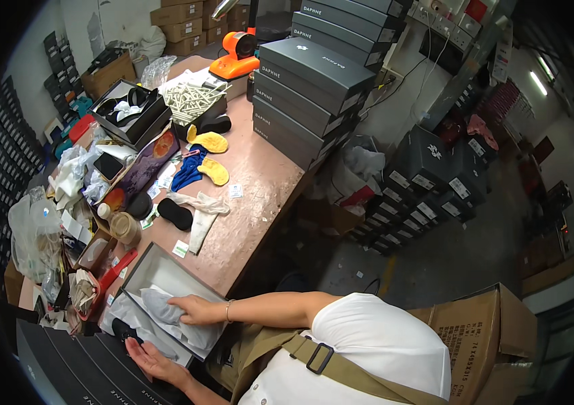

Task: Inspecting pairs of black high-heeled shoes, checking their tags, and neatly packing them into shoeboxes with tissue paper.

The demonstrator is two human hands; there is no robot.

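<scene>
A shoebox (pixel 140 271) without its lid lies at the table's near end, its inside pale. White tissue paper (pixel 159 307) is bunched inside it, perhaps around a wrapped item that I cannot see. My right hand (pixel 198 310) reaches over the box with its fingers closed on that paper. At the box's left side, a black item (pixel 124 331), possibly a shoe, pokes out of more white paper. My left hand (pixel 152 362) is beside this black item, palm turned up and fingers stretched out, with the fingertips close to it.
Stacked dark boxes (pixel 74 368) crowd the near left, and a tall box stack (pixel 300 101) stands at the table's far right. Shoe pads (pixel 214 171), a white cloth (pixel 201 219), a jar (pixel 125 228) and a red-handled tool (pixel 118 266) lie on the table. A carton (pixel 476 337) is at right.
</scene>
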